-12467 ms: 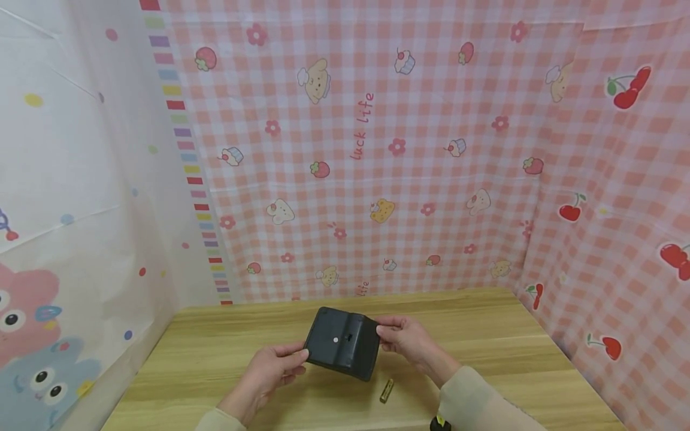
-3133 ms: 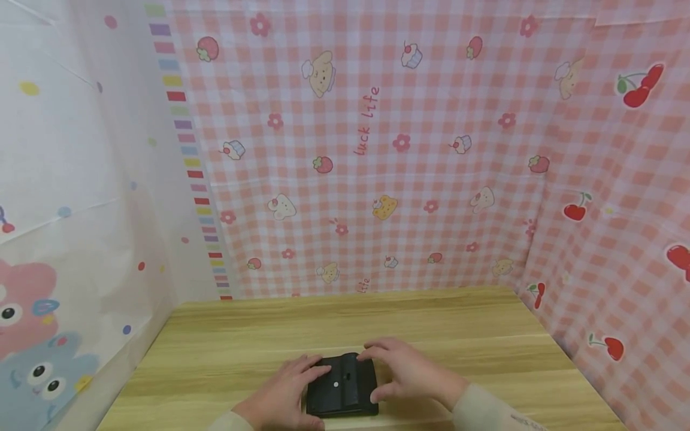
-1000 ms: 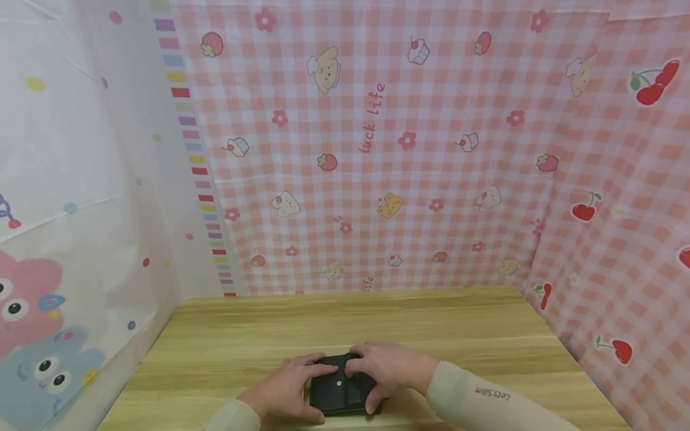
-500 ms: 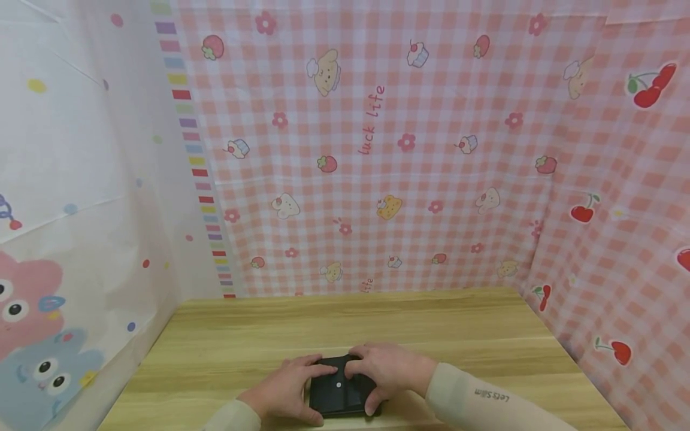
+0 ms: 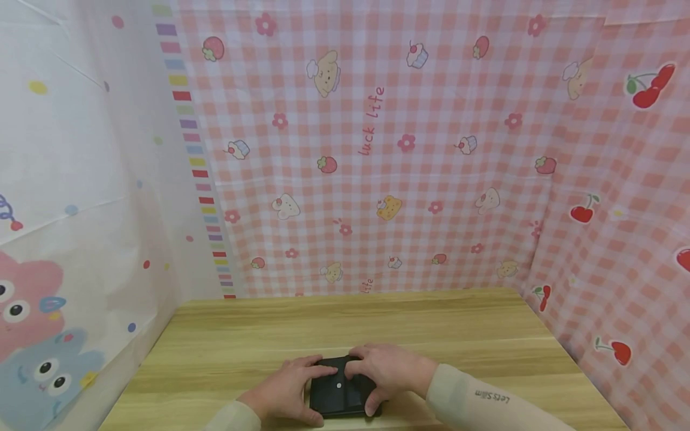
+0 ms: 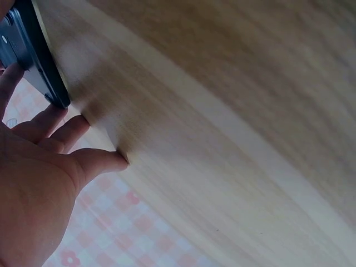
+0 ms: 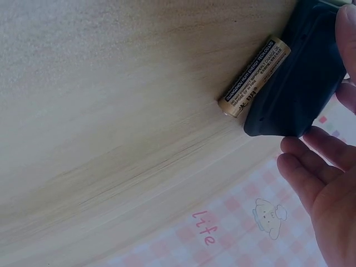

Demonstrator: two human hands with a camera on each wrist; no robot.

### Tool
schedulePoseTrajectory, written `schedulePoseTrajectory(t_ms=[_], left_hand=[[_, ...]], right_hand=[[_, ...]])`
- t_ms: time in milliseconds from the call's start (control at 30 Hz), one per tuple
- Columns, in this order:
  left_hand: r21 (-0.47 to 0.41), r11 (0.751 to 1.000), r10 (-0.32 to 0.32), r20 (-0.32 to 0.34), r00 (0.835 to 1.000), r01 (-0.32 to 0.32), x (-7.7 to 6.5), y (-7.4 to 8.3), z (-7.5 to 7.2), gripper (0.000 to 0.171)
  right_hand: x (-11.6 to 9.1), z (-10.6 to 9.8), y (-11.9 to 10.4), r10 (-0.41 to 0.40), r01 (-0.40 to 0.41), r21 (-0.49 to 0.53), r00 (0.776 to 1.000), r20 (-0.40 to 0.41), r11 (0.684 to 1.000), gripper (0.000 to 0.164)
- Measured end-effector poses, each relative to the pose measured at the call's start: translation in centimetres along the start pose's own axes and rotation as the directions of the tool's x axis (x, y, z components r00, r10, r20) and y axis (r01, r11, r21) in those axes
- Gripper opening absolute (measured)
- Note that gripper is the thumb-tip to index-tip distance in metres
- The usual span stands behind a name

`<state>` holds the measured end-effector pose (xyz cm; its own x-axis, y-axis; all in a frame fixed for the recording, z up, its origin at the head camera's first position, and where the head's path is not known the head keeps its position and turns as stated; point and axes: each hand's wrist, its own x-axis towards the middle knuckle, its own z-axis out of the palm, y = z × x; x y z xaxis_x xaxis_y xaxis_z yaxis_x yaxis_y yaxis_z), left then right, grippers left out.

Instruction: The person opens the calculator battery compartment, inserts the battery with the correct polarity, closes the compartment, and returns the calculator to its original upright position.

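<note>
A flat black device (image 5: 335, 400) with a raised ridge and a small white dot lies on the wooden table in the head view. My left hand (image 5: 286, 389) grips its left side, thumb at the near edge and fingers toward the far edge. From the right my right hand (image 5: 392, 372) holds it, thumb near the front corner and a bent index finger on top. A gold cylindrical battery (image 7: 255, 77) rests right beside the device's edge in the right wrist view; the hand hides it in the head view. The device (image 6: 33, 53) shows partly in the left wrist view.
The wood-grain table (image 5: 242, 335) reaches back to a pink checked cloth (image 5: 345, 191) hung as a wall. A white patterned sheet (image 5: 81, 239) closes off the left side, and cherry-printed cloth (image 5: 620, 269) the right.
The device was held raised and tilted; it lies flat on the table now. My right hand has since come in over its right side, index finger on top. The last second shows almost no movement.
</note>
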<state>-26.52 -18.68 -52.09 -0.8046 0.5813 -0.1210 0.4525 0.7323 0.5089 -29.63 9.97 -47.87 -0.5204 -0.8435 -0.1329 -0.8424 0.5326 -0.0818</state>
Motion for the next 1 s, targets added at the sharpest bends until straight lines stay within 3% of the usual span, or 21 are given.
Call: schedulePoseTrajectory(t_ms=[1000], left_hand=[[-0.012,1.0,-0.017,0.004,1.0,0.017,-0.22,0.57,-0.27,0.084]], right_hand=[[-0.58,0.54,-0.06,0.041,-0.039,0.068,0.999,-0.03,0.997,0.064]])
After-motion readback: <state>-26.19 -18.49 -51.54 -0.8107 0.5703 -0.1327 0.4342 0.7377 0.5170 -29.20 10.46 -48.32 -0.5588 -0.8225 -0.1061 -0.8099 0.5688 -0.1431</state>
